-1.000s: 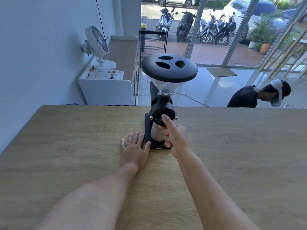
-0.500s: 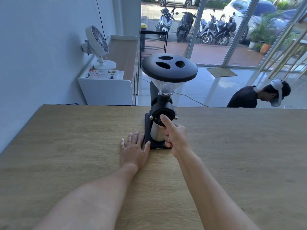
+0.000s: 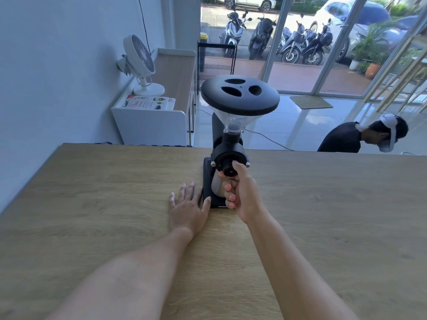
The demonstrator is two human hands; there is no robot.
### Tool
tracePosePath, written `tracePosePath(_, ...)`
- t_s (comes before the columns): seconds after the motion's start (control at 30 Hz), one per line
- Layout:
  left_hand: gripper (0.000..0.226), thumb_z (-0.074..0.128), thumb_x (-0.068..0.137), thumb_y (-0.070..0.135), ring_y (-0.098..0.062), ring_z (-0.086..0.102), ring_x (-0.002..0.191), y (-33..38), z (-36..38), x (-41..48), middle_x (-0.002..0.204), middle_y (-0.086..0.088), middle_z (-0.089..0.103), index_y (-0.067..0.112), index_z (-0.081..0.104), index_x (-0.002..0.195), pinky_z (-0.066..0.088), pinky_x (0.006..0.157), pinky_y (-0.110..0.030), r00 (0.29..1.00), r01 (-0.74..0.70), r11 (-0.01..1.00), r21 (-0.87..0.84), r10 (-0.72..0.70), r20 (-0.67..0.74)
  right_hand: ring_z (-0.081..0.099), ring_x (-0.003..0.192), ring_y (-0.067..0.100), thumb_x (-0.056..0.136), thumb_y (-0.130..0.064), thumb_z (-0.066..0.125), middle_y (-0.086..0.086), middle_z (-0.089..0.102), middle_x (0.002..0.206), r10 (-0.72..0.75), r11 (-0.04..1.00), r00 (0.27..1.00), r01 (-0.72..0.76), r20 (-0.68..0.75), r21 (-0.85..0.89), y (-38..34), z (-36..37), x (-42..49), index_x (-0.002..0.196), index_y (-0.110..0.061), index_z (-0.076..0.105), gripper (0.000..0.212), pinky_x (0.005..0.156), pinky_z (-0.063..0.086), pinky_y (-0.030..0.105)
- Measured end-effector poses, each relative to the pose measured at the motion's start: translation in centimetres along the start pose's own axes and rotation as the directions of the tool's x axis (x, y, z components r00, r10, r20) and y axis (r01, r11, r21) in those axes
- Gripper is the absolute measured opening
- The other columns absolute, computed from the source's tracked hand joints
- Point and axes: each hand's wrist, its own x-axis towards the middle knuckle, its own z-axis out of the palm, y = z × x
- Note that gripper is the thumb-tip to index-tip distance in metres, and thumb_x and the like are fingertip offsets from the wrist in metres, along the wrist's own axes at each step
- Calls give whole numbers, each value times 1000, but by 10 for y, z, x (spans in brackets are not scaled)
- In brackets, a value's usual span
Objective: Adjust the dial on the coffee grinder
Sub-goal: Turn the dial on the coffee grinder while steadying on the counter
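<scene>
Between frames, the right hand [image 3: 242, 192] has shifted from a thumb resting on the dial [image 3: 227, 163] to thumb and forefinger pinching its small front knob, at 6 o'clock on the dial face. Left hand [image 3: 188, 207] lies flat and spread on the tabletop [image 3: 92, 192], thumb touching the grinder base at its 9 o'clock side. Coffee grinder [image 3: 231, 139] stands upright at the tabletop's far edge, centre. Judged top-heavy under its wide hopper lid [image 3: 239, 94]; rigid dial, best gripped at the knob, base braced.
</scene>
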Motion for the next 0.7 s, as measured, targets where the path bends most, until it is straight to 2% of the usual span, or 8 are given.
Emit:
tracePosePath(0.4, 64, 9, 97, 61, -14, -7, 151, 0, 1, 0, 166, 9, 2, 36, 12, 156, -8, 121, -47, 1000, 1, 1000, 1, -1, -7, 26, 35, 7, 92, -48, 61, -4, 39, 50, -57, 998, 997, 59, -56, 28, 2, -1, 3, 95, -7, 68, 42, 34, 21, 21)
tracePosePath(0.7, 64, 9, 97, 62, -14, -6, 152, 0, 1, 1, 165, 9, 2, 37, 13, 155, -7, 121, -47, 1000, 3, 1000, 2, -3, -13, 26, 34, 6, 88, -47, 69, -6, 39, 49, -91, 996, 991, 91, -102, 2, 3, -1, 4, 104, -3, 66, 47, 33, 23, 20)
